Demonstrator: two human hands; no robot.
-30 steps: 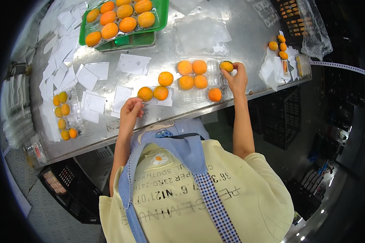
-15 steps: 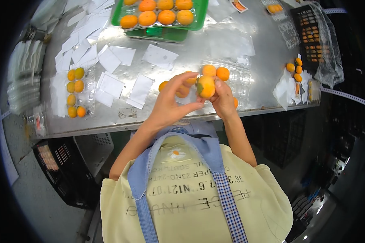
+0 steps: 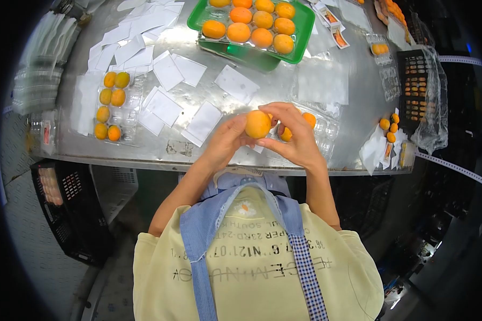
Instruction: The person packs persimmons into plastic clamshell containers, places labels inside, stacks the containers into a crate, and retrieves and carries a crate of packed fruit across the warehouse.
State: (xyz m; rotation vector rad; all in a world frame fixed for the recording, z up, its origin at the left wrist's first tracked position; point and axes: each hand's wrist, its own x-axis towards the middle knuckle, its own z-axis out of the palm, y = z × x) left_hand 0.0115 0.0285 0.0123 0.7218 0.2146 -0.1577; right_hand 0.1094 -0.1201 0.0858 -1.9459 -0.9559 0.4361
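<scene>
A round orange (image 3: 258, 124) is held up above the near part of the metal table. My left hand (image 3: 226, 140) grips it from the left, thumb and fingers closed on its side. From the right, my right hand (image 3: 300, 138) curves round it, fingertips at its top edge and thumb at its lower edge. Behind my right hand, more oranges (image 3: 309, 120) sit in a clear plastic tray (image 3: 326, 125), partly hidden by the fingers. Another orange (image 3: 286, 134) shows through the gap between thumb and fingers.
A green crate (image 3: 303, 40) bears a filled clear tray of oranges. At left lies a part-filled clear tray (image 3: 131, 115). White paper slips (image 3: 203, 123) are scattered over the metal table (image 3: 160, 148). Small oranges (image 3: 393, 128) and a black basket (image 3: 412, 69) are at right.
The held orange has turned and shifted slightly left, passing from my right fingers into my left hand's grip. My right hand has opened wider round it. The whole view has shifted.
</scene>
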